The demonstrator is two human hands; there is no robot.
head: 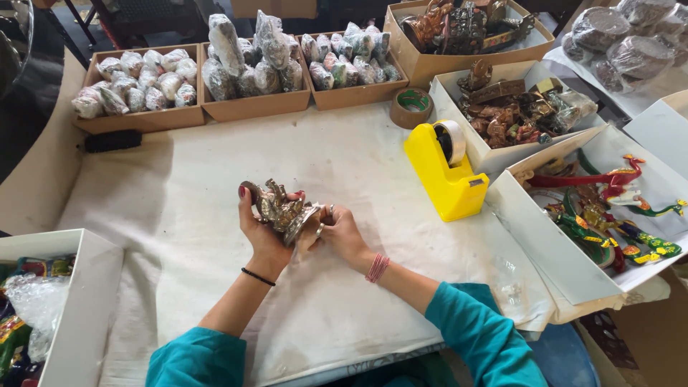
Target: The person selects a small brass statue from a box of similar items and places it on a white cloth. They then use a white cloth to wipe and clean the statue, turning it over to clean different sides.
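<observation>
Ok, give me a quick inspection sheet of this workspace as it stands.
Surface: white cloth-covered table, creased, lightly stained.
Job's things: small metallic figurine held above the cloth.
Clutter: yellow tape dispenser; brown tape roll; three cardboard trays of wrapped pieces; white boxes of painted figurines.
Fingers: left hand and right hand both grip the figurine.
Cables: nothing seen.
Surroundings: white box at left with bubble wrap.
</observation>
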